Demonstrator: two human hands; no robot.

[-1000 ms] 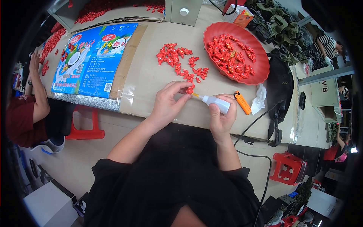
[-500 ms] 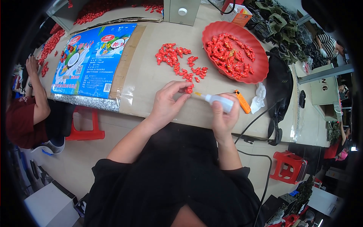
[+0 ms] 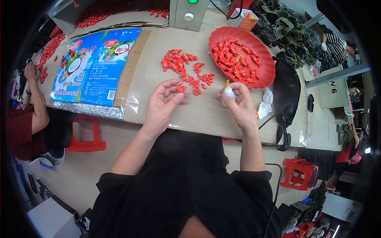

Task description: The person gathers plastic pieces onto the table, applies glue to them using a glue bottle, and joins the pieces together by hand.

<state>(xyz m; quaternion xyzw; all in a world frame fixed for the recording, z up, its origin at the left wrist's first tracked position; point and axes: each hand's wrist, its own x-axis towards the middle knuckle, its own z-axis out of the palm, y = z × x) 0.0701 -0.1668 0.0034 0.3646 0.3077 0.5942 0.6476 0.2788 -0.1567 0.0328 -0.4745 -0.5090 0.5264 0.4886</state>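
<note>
My left hand (image 3: 160,105) pinches a small red figurine (image 3: 181,88) between thumb and fingertips, just above the table's near side. In my right hand (image 3: 242,105) is a white squeeze bottle (image 3: 229,93), its thin yellow tip pointing up and away from me. The two hands are apart, and the tip does not touch the figurine. Beyond my left hand, several loose red figurines (image 3: 174,60) lie in a scattered cluster on the table. A red scalloped bowl (image 3: 268,59) at the right holds many more of them.
A white crumpled tissue (image 3: 266,103) and a mostly hidden orange tool (image 3: 256,114) lie right of my hand, beside a black bag (image 3: 293,89). Blue printed cardboard (image 3: 95,75) covers the table's left. A grey box (image 3: 186,18) stands behind. Another person (image 3: 37,115) sits at far left.
My hands have moved apart. The bottle has swung from tilted toward the figurine to tip upward, and the left hand has lifted slightly with the figurine. The whole view has shifted a little.
</note>
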